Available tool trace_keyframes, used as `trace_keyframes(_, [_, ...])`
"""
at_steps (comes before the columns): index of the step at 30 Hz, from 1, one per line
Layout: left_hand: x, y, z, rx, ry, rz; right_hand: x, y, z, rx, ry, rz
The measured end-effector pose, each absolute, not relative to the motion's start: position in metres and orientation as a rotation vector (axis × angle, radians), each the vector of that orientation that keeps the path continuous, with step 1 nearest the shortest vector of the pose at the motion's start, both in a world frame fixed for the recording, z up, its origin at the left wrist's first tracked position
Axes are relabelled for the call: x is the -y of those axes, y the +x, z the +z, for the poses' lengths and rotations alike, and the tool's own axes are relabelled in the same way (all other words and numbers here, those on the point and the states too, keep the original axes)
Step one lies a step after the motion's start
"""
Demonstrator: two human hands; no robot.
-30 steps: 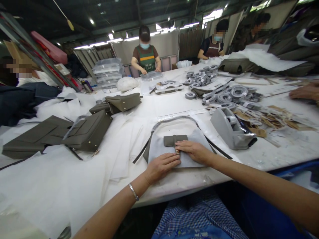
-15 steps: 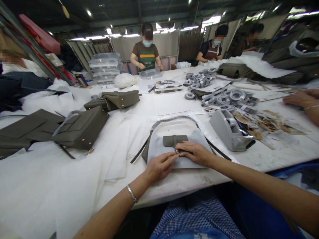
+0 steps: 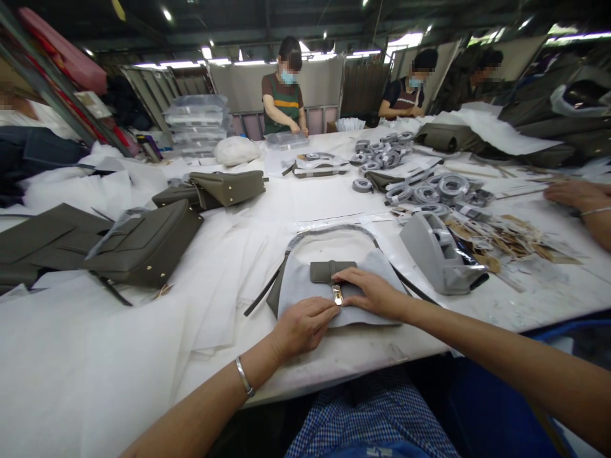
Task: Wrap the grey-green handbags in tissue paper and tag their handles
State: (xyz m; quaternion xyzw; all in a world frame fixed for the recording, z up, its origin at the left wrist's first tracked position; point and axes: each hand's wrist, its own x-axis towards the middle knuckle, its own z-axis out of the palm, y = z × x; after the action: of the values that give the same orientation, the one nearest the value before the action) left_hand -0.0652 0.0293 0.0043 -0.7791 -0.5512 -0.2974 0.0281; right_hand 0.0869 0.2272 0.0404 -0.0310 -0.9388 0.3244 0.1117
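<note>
An olive handbag lies flat in front of me, mostly wrapped in pale grey tissue, its dark straps sticking out both sides. My left hand rests palm down on the wrap, fingers curled toward the small metal clasp. My right hand lies flat across the wrap, fingertips touching the clasp and the flap strap. Neither hand lifts anything.
Olive bags lie at left on white tissue sheets. A grey tape dispenser stands right of my bag, with tape rolls and brown tags beyond. Another person's hand rests at right. Several people work at the table's far end.
My left hand has slid back slightly, uncovering the metal clasp. My right hand's fingertips shifted a little to the clasp. The view drifted left.
</note>
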Motion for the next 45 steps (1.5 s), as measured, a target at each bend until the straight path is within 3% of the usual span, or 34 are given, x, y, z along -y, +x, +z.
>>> trace_keyframes(6, [-0.028,-0.065,0.004,1.686,-2.384,-0.98,-0.231,0.068,0.065,2.825,-0.28,1.125])
trace_keyframes(24, [-0.027,-0.065,-0.001,1.7,-2.355,-1.011,-0.242,0.021,0.078,3.183,-0.697,1.057])
trace_keyframes(45, [-0.026,-0.063,0.003,1.7,-2.339,-1.004,-0.206,0.051,0.067,2.943,-0.615,0.604])
